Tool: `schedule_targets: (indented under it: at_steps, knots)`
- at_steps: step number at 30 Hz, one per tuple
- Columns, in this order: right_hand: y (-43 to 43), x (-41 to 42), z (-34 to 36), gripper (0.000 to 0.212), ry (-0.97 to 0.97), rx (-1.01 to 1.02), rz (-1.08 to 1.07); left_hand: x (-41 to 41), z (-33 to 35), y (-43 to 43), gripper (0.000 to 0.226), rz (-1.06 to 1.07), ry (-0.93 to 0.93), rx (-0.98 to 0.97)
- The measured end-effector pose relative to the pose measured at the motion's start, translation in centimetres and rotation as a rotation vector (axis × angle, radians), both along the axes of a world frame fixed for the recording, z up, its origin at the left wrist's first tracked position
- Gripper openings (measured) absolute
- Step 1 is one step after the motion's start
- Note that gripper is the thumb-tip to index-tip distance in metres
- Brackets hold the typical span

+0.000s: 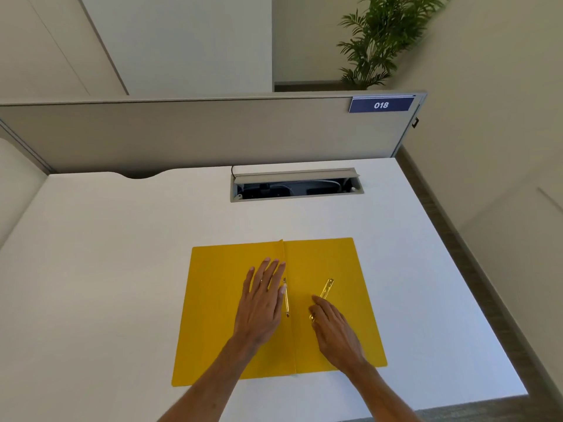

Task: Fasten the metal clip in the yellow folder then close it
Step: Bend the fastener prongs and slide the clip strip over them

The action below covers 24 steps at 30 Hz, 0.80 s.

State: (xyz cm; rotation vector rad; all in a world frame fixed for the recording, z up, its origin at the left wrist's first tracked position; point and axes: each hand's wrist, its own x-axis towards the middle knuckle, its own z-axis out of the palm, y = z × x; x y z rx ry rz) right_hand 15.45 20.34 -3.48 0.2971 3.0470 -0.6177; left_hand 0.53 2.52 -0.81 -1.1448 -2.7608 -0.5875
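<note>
The yellow folder point(213, 300) lies open and flat on the white desk point(122, 239), its spine running away from me down the middle. My left hand point(262, 303) rests flat, fingers spread, on the left flap beside the spine, next to the gold metal fastener prongs point(286, 303) fixed at the fold. My right hand point(332, 327) is on the right flap and pinches the near end of a loose gold metal clip bar point(326, 288), which angles up and away to the right.
An open cable hatch point(297, 185) is sunk in the desk behind the folder. A grey partition point(213, 132) with a "018" label closes off the back. The desk's right edge point(457, 239) drops to the floor; a plant point(380, 41) stands beyond.
</note>
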Motion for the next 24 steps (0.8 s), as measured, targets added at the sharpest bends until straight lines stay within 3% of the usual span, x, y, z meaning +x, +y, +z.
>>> schedule_targets:
  at_steps: [8, 11, 15, 24]
  knots:
    - [3.9, 1.9, -0.8, 0.023, 0.202, 0.056, 0.130, 1.8, -0.5, 3.2, 0.044, -0.250, -0.054, -0.126]
    - [4.2, 1.6, -0.5, 0.024, 0.244, 0.039, -0.060, 2.3, -1.2, 4.4, 0.047, -0.266, -0.097, -0.214]
    - [2.8, -0.2, 0.4, 0.020, 0.116, 0.027, -0.334, 2.3, -1.7, 5.9, 0.059, -0.225, -0.130, -0.286]
    - [2.1, -1.9, 0.5, 0.008, 0.018, 0.032, -0.407, 2.4, -3.3, 6.1, 0.079, -0.271, -0.124, -0.374]
